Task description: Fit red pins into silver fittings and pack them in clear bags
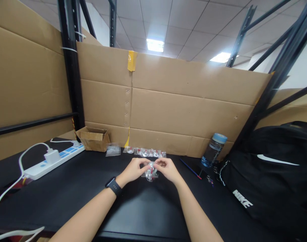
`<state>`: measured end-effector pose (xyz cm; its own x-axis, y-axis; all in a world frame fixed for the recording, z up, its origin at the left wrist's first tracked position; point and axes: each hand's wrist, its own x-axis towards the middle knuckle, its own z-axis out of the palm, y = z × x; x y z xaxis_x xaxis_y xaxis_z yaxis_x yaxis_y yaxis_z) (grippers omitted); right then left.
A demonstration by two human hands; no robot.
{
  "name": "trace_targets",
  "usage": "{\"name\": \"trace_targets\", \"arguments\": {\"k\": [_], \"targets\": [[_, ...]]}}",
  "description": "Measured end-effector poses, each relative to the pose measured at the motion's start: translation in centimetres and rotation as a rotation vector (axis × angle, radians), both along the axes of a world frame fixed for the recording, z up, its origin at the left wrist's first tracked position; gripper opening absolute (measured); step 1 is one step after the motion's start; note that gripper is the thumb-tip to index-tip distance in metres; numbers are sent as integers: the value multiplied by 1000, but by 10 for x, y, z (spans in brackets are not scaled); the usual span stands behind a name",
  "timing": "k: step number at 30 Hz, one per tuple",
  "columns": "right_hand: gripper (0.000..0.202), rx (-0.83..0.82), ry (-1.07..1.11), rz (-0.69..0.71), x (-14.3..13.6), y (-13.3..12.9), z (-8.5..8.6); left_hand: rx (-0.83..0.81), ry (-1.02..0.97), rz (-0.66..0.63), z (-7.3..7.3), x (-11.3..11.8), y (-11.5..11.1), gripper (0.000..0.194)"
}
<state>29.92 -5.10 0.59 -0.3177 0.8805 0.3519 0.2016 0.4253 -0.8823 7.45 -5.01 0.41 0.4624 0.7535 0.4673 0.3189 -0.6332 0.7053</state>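
Between my two hands is a small clear plastic packet (151,172) with something red and silvery inside; its exact kind is too small to make out. My left hand (136,169), with a dark watch on its wrist, pinches the packet's upper left side. On the opposite side my right hand (166,168) pinches the upper right edge with thumb and fingers. Beyond the hands, several similar clear packets (145,152) with red bits lie in a row along the cardboard wall. A stack of flat clear plastic bags (113,150) lies left of that row.
At the back left stand an open cardboard box (94,139) and a white power strip (54,161) with cables. On the right are a blue pen (190,168), a water bottle (214,150), keys (210,180) and a black backpack (271,178). Cardboard walls (168,111) enclose the black table (143,215).
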Motion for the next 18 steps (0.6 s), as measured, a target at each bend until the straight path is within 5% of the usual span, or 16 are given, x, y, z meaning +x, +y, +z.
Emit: {"name": "trace_targets", "arguments": {"k": [9, 18], "targets": [[22, 2, -188, -22, 17, 4, 0, 14, 113, 16, -16, 10, -1, 40], [27, 86, -104, -132, 17, 5, 4, 10, 70, 88, -19, 9, 1, 30]]}}
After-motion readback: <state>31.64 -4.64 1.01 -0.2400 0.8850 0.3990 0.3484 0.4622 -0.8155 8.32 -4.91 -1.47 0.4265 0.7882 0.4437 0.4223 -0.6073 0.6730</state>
